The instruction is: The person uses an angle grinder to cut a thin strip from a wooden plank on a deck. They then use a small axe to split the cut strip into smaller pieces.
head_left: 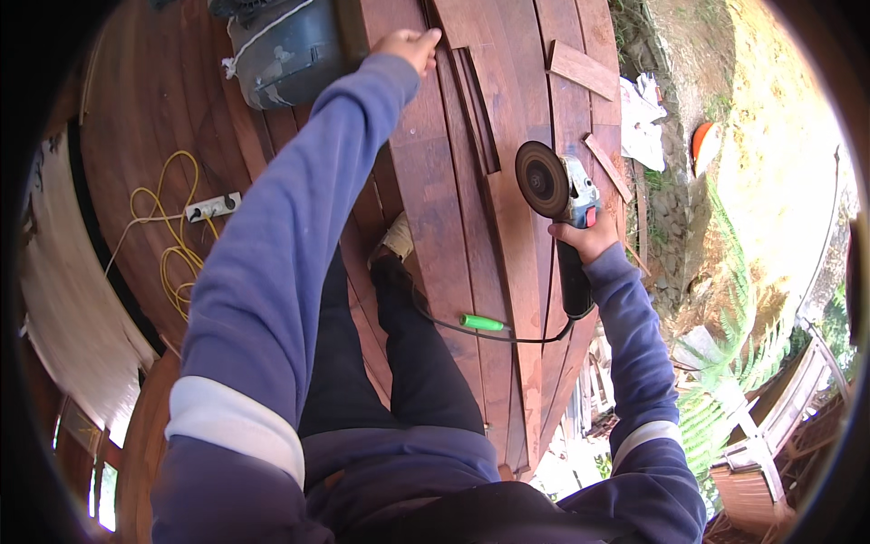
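Long brown wooden boards (435,199) have a gap (478,109) left, right fingers (560,231) squeeze a blue-and-black disc grinder (569,212), and left fingers (426,41) I can't tell.

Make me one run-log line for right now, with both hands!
right hand: holding angle grinder | left hand: over wooden boards, contact unclear | green object: near black cable
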Demonstrator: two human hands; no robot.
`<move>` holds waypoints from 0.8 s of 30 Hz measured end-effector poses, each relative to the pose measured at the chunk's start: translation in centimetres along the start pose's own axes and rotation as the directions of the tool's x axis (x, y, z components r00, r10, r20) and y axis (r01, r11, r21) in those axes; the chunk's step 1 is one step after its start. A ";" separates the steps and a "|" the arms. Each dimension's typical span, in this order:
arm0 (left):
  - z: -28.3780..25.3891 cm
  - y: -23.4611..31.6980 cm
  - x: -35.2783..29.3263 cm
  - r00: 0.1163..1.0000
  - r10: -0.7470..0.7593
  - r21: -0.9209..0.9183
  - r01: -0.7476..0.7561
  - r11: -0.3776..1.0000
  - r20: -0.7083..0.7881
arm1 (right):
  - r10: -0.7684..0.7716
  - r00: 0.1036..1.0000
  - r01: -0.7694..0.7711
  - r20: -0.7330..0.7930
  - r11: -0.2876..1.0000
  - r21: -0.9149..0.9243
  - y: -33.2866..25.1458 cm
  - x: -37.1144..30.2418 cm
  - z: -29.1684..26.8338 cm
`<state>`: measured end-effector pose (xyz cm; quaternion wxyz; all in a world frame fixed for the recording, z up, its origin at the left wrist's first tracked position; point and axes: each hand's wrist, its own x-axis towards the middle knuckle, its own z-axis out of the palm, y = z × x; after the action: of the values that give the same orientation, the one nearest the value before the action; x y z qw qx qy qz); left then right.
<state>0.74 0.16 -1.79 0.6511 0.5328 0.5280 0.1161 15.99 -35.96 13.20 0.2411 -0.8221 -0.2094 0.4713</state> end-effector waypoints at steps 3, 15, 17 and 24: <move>0.5 -0.1 2.2 0.999 0.036 -0.003 -0.036 0.999 -0.023 | 0.068 0.997 -0.065 0.027 0.992 -0.110 -0.1 0.1 0.5; 0.9 -1.8 4.4 0.991 0.057 -0.149 -0.039 0.988 0.120 | -0.010 0.995 0.007 0.099 0.999 0.031 -2.1 2.9 -0.2; 0.7 -1.8 4.2 0.993 0.054 -0.090 -0.045 0.995 0.102 | -0.010 0.995 -0.005 0.101 0.989 0.151 -2.4 2.7 0.1; 0.7 -1.6 3.1 0.988 0.141 0.067 -0.145 0.987 0.065 | 0.090 0.989 -0.142 0.113 0.759 0.636 1.1 -0.8 2.4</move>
<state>1.91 1.30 -4.92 0.6371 0.5955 0.4725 0.1274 13.66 -36.81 12.05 0.4698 -0.6831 0.0065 0.5592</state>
